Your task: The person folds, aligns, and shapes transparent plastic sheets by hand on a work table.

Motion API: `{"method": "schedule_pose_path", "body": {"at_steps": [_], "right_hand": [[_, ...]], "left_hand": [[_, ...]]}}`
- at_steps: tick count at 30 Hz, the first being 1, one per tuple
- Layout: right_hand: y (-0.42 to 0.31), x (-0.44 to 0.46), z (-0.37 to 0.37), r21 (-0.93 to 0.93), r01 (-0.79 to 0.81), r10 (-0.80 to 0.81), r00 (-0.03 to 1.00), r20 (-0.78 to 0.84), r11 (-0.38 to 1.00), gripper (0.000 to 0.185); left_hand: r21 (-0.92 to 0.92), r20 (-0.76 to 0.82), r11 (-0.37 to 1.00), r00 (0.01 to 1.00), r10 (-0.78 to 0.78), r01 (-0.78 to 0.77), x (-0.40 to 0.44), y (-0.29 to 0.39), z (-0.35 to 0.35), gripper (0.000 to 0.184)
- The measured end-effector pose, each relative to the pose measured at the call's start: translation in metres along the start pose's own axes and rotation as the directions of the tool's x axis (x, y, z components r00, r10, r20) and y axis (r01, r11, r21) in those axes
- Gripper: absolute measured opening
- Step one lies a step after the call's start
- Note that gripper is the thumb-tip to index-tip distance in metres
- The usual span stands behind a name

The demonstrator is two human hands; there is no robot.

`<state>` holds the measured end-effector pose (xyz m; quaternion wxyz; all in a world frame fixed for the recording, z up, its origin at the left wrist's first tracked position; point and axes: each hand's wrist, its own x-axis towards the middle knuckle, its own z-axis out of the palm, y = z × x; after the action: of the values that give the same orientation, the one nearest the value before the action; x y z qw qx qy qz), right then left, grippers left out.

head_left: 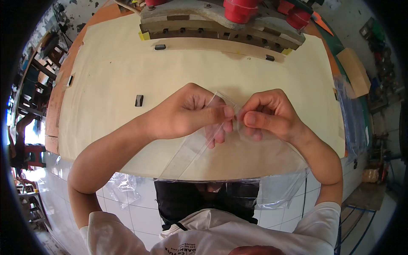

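Observation:
A clear plastic sheet point(191, 146) is stretched between my two hands above the table's near edge, and its lower part hangs towards my lap. My left hand point(199, 112) pinches the sheet's upper edge between thumb and fingers, some of which show through the film. Close beside it, my right hand point(270, 114) pinches the same sheet with thumb and index finger. The fingertips of both hands nearly meet at the edge. How many layers the plastic has, I cannot tell.
A heavy metal machine point(212, 32) with red parts stands at the table's far side. Small dark blocks point(139, 100) lie on the cream table covering point(114, 63). More clear plastic point(355, 121) hangs at the right edge, near a cardboard piece point(354, 72).

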<state>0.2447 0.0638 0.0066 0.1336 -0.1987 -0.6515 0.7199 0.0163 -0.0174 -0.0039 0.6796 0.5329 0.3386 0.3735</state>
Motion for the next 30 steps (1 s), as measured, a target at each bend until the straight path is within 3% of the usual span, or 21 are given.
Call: {"method": "schedule_pose_path", "body": {"at_steps": [11, 13, 21, 23, 25, 30], "right_hand": [[0.001, 0.002, 0.003, -0.037, -0.035, 0.035, 0.999, 0.01, 0.999, 0.02], [-0.002, 0.002, 0.001, -0.054, -0.054, 0.055, 0.998, 0.03, 0.997, 0.021], [-0.01, 0.001, -0.004, -0.031, -0.096, 0.098, 0.993, 0.063, 0.995, 0.02], [-0.011, 0.0, -0.012, -0.035, -0.106, 0.11, 0.981, 0.16, 0.994, 0.02], [-0.013, 0.0, -0.015, -0.047, -0.119, 0.125, 0.975, 0.181, 0.992, 0.02], [-0.012, 0.0, -0.021, -0.057, -0.102, 0.113, 0.962, 0.249, 0.993, 0.02]], "left_hand": [[0.168, -0.005, 0.986, 1.0, -0.009, 0.009, 0.001, 0.004, 0.004, 0.026], [0.08, 0.019, 0.997, 1.0, -0.025, 0.023, 0.001, -0.001, 0.0, 0.024], [0.073, -0.068, 0.992, 0.992, 0.105, -0.1, -0.002, 0.005, -0.006, 0.023], [0.086, -0.07, 0.99, 0.991, 0.115, -0.109, -0.001, 0.006, -0.008, 0.023], [-0.006, -0.096, 0.996, 0.991, 0.09, -0.091, -0.002, 0.005, -0.008, 0.023], [-0.026, -0.076, 0.995, 0.992, 0.097, -0.1, -0.001, 0.007, -0.008, 0.024]]}}
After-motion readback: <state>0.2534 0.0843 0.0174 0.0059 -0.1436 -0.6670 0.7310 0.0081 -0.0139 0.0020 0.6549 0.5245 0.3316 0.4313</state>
